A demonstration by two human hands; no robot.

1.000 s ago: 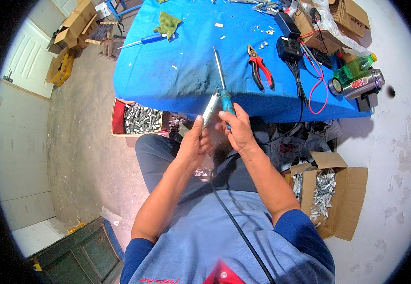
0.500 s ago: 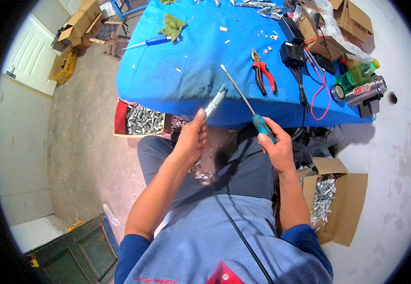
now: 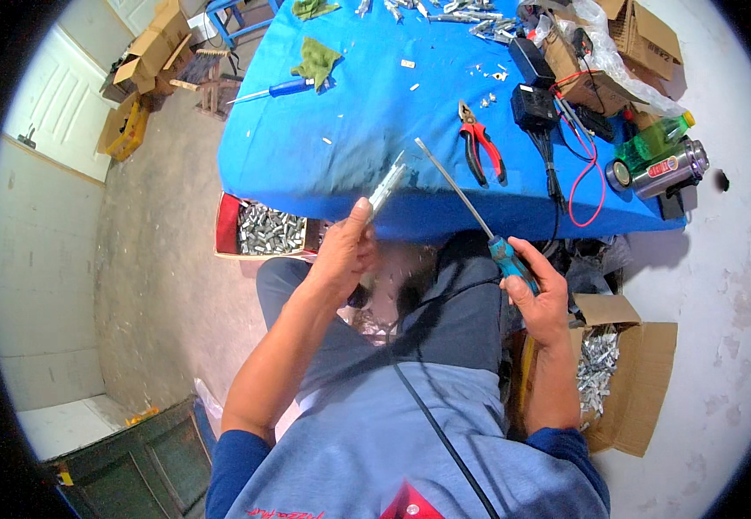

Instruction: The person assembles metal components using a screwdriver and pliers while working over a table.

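Observation:
My left hand [image 3: 347, 253] is closed round a slim, silvery metal piece [image 3: 386, 188] with a thin pointed end, which juts up and to the right from the fingers. A screwdriver [image 3: 457, 190] with a teal handle is gripped in my right hand [image 3: 538, 298]. Its long shaft slants up and left, and its tip stands apart from the metal piece, a little to the right of it. Both hands are over my lap, in front of the blue-covered table [image 3: 289, 173]. Pliers [image 3: 482, 145] with red and black handles lie on the cloth beyond the screwdriver.
On the table lie a blue screwdriver [image 3: 287, 88], a green rag [image 3: 316, 62], black adapters [image 3: 533, 106] and a steel flask [image 3: 671, 169]. Several metal parts [image 3: 477, 13] lie at the back. A red box [image 3: 228, 227] and a cardboard box [image 3: 648, 381] with small metal pieces stand below.
My right hand has moved right and down with the screwdriver, drawing its tip farther from the metal piece. The left hand keeps its hold, nearly in place.

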